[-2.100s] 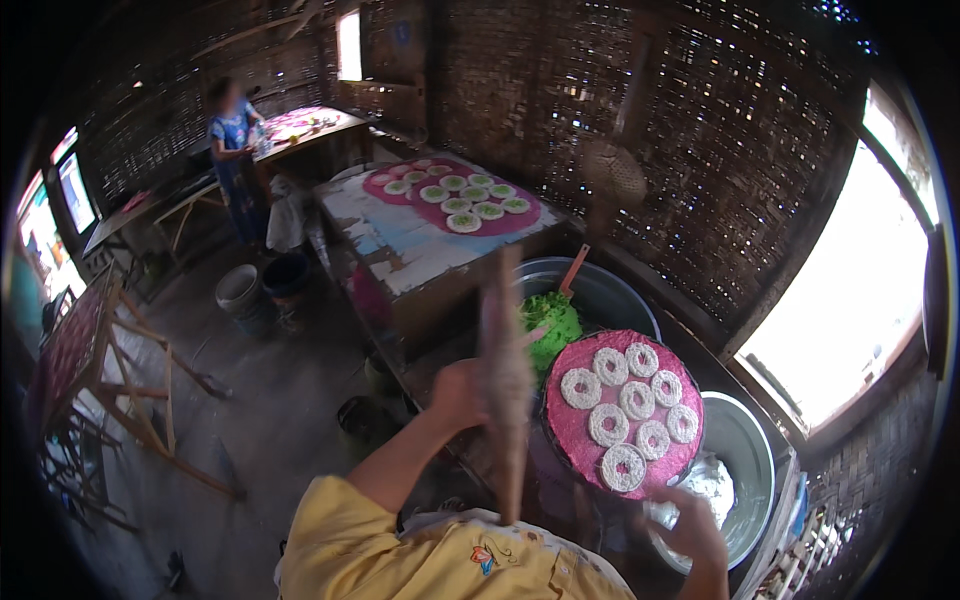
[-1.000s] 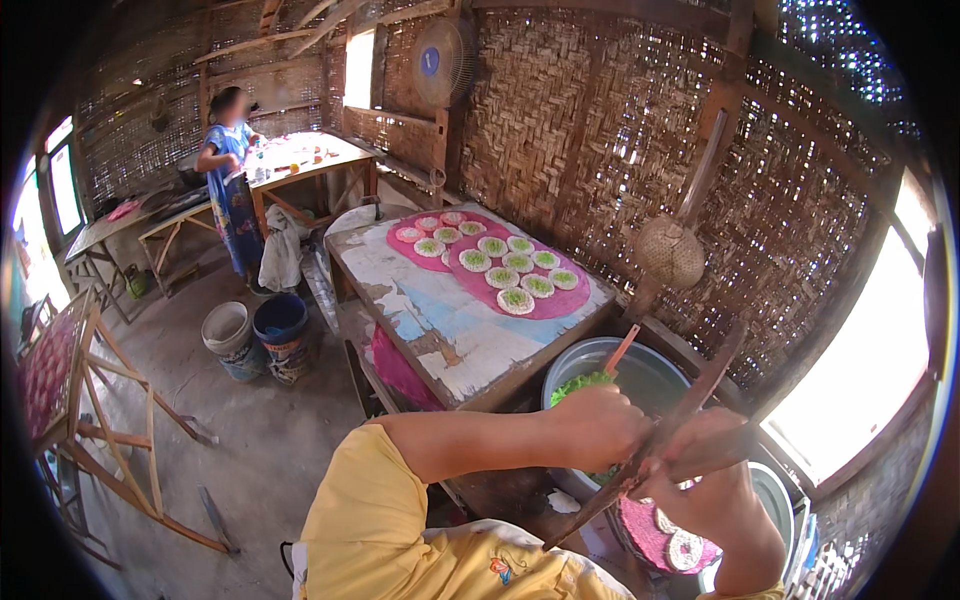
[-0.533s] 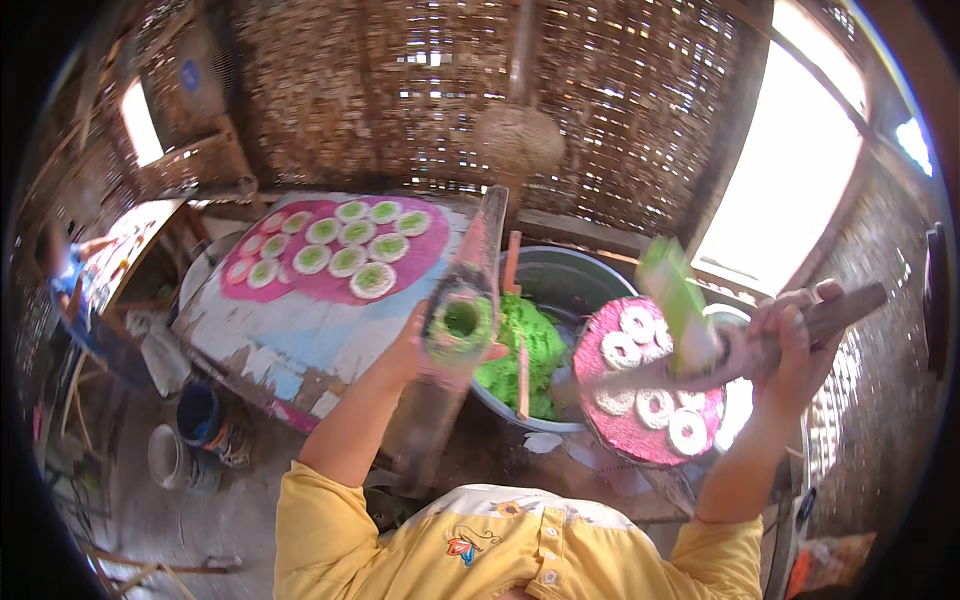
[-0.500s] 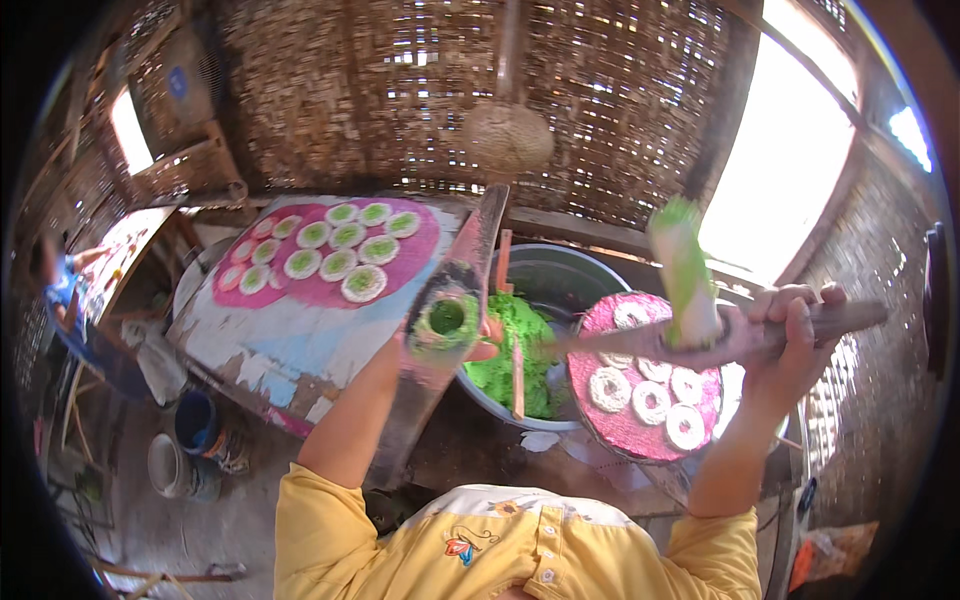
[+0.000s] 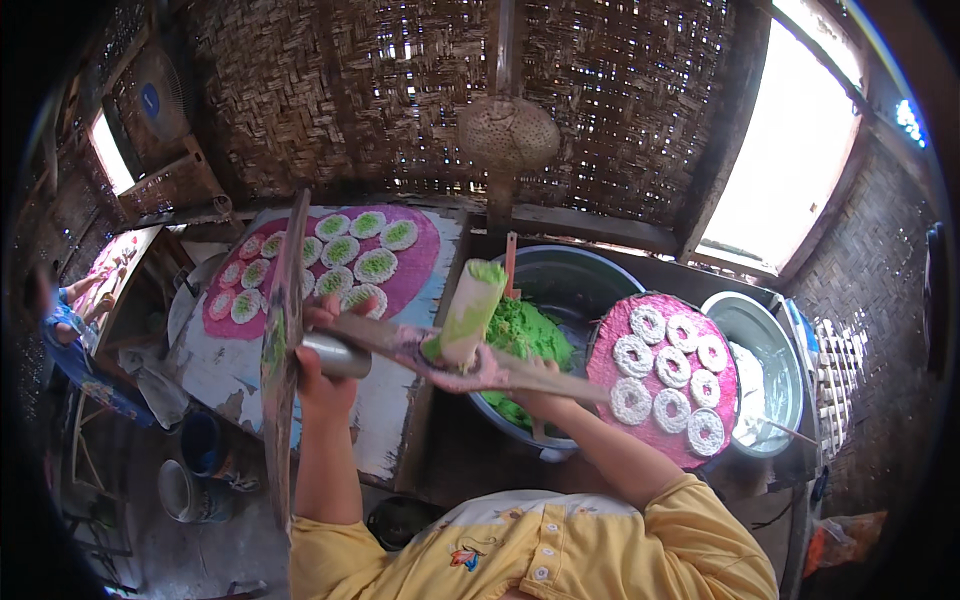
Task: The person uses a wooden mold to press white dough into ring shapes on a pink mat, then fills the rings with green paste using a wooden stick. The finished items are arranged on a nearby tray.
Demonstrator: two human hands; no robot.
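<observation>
My left hand (image 5: 328,380) grips a long wooden board (image 5: 281,330), tilted on edge, with a short metal cylinder (image 5: 337,357) sticking out of it toward the right. My right hand (image 5: 541,392) is closed round the right end of a wooden bar (image 5: 415,350). From that bar rises a pale plunger (image 5: 468,312), its top and side smeared green. The bar's left end is close to my left fingers; whether they touch it, I cannot tell. Behind my right hand sits a mound of bright green dough (image 5: 528,338) in a large basin (image 5: 600,262).
A round pink tray (image 5: 640,437) of white rings stands right of the basin. Beyond it is a pail (image 5: 790,390) with white dough. On the left table (image 5: 375,425), pink cloths (image 5: 415,270) carry several green-topped white rounds. Another person (image 5: 75,345) works far left.
My right hand has brought the bar and plunger leftward from above the pink tray. The board in my left hand has moved left and turned, its opening no longer facing up.
</observation>
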